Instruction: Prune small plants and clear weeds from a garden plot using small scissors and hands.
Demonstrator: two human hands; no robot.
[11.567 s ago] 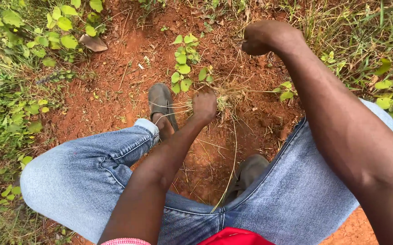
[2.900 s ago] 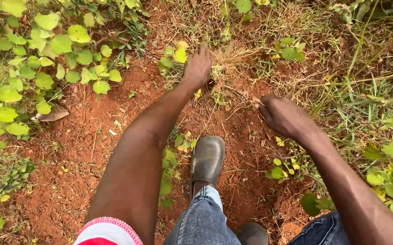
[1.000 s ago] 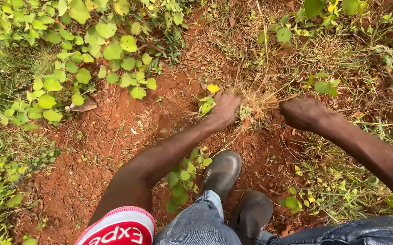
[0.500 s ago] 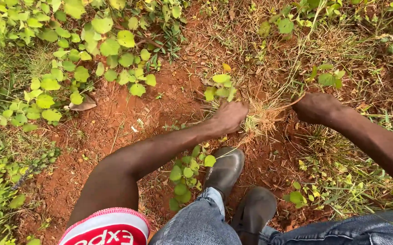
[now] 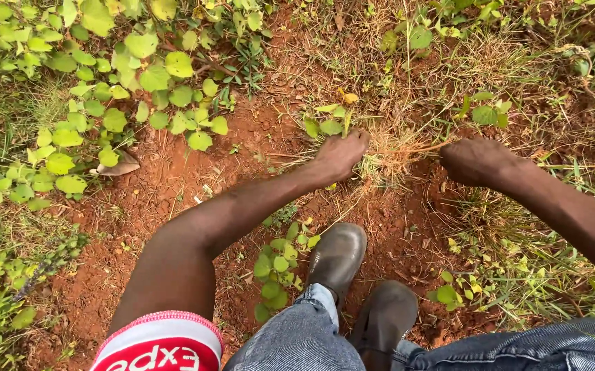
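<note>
red soil (image 5: 174,185), weeds around. left hand (image 5: 339,154) and right hand (image 5: 476,161) both fisted on dry grass clump (image 5: 397,148); 2 shoes (image 5: 335,257) below.

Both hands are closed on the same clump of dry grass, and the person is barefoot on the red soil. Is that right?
Not quite: the head view shows dark shoes on the feet, not bare feet. The rest holds: left hand and right hand are both closed on the dry grass clump, over red soil.

Both hands (image 5: 339,155) shifted slightly up w/ grass tuft (image 5: 397,148); grip seemingly tighter.
</note>
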